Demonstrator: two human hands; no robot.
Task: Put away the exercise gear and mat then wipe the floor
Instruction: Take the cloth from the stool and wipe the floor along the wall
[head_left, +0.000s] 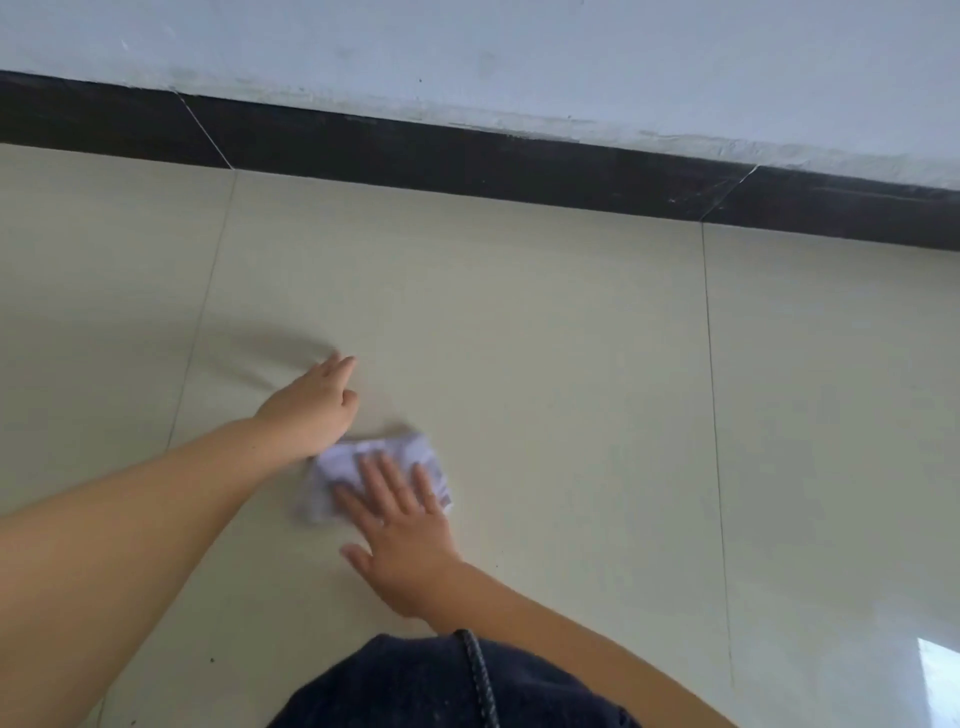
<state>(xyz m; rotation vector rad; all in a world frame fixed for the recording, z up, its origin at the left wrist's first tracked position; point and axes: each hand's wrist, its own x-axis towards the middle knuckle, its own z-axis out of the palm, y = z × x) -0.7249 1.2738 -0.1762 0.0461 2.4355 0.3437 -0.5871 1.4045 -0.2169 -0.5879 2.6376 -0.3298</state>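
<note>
The floor tiles are lying open ahead and to the right. The black skirting board and the wall are closing the far side. A dark-clothed knee is blocking the near edge.

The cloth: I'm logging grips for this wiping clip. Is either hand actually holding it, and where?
Neither grips it. The right hand presses flat on the cloth, fingers straight; the left hand lies open beside it.

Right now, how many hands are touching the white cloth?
2: the right hand presses flat on the cloth; the left hand touches its far left edge.
</note>
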